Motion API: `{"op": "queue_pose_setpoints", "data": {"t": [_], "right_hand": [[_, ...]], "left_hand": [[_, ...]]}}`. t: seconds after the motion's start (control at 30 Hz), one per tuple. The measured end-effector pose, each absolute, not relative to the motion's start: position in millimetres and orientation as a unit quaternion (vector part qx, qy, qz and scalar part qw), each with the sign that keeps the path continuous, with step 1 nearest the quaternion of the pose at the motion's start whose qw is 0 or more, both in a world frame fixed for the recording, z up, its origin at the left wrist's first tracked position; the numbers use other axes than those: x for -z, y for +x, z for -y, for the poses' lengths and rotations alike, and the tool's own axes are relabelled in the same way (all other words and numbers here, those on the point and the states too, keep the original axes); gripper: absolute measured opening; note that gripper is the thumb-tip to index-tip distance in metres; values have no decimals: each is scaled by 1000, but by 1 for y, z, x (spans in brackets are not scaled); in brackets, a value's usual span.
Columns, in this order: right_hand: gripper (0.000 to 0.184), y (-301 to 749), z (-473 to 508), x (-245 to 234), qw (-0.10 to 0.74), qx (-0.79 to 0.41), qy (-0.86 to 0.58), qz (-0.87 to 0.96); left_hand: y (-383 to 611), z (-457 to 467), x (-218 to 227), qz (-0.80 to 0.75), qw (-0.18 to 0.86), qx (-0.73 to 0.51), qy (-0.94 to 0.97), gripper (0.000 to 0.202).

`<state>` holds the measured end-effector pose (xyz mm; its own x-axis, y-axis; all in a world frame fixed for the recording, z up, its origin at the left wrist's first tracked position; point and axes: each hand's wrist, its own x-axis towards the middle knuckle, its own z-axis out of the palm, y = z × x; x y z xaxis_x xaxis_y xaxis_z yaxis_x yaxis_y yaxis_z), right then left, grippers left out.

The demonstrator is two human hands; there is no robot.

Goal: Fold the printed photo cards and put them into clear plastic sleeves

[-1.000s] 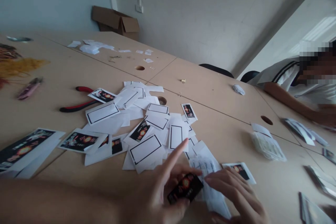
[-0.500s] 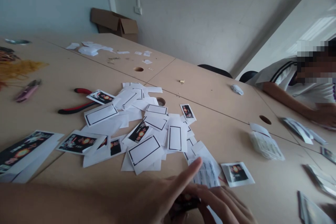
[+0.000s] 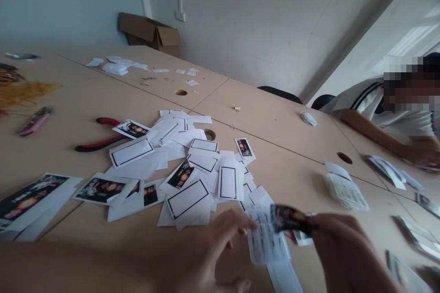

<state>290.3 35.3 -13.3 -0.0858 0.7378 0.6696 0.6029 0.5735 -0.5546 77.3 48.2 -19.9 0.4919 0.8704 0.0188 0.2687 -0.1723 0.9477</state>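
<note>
My right hand (image 3: 338, 236) pinches a small dark printed label (image 3: 290, 219), smeared by motion, over the right side of a translucent plastic case (image 3: 270, 240). Several thin dark items lie in rows inside the case, too blurred to name. A white paper strip (image 3: 283, 277) runs out from under the case's near end. My left hand (image 3: 223, 240) is open at the case's left side, index fingertip at its edge, with nothing in it. Just beyond lies a loose heap of paper cards (image 3: 190, 199), some white with black frames, some black-printed. Another printed card (image 3: 303, 238) is partly hidden behind my right hand.
Red-and-black-handled pliers (image 3: 101, 145) and a pink-handled tool (image 3: 36, 122) lie at left, near yellow strands (image 3: 29, 91). Packed clear cases (image 3: 347, 187) stand at right. A person (image 3: 374, 114) sits at the far right. A cardboard box (image 3: 151, 34) is behind the table.
My hands were together over the dark label; now they are apart. My right hand has carried the label up and right, and the left has opened and drawn back, uncovering the case.
</note>
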Motion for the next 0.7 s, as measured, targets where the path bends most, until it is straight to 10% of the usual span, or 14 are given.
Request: {"op": "queue_pose_setpoints", "data": {"t": [0.23,0.7], "right_hand": [[11,298,-67,44,615,-371,-525,457],[16,286,-63,37,613,-346,-467,535]], "left_hand": [[75,-45,20,-291,360,-250,850,41],[112,-61,9,-305,226,-261,888,60]]}}
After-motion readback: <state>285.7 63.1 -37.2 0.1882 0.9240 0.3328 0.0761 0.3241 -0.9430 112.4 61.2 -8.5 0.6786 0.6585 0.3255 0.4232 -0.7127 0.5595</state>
